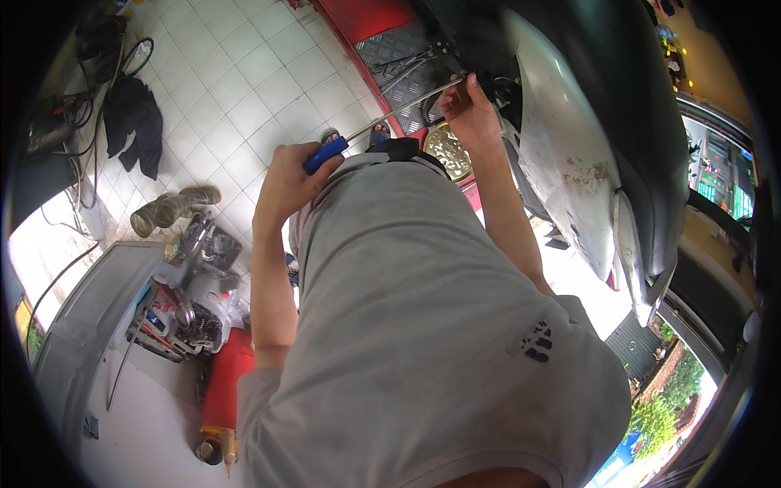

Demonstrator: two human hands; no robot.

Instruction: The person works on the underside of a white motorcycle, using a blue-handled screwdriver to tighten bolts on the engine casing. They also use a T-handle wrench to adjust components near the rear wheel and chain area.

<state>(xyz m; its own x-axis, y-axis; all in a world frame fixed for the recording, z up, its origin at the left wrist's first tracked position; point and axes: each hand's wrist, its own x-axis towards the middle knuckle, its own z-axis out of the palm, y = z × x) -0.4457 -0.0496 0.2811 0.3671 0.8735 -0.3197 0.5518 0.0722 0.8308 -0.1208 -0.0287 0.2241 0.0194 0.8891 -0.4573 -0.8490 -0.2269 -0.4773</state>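
My left hand (294, 180) is closed round the blue handle of a long screwdriver (327, 154). Its thin metal shaft runs up and to the right, in front of my waist. At the far end of the shaft, the fingers of my right hand (473, 118) pinch the tip; whether a small part sits there too I cannot make out. Just right of that hand stands a motorbike with a dirty white side panel (561, 146) and a black seat (630, 89).
A round golden tin (447, 153) of shiny contents lies by the red lift with its chequered metal plate (390, 50). Several tools lie on the plate. To the left are a black cloth (133, 122), boots (172, 209), engine parts (207, 305) and a red cylinder (228, 378).
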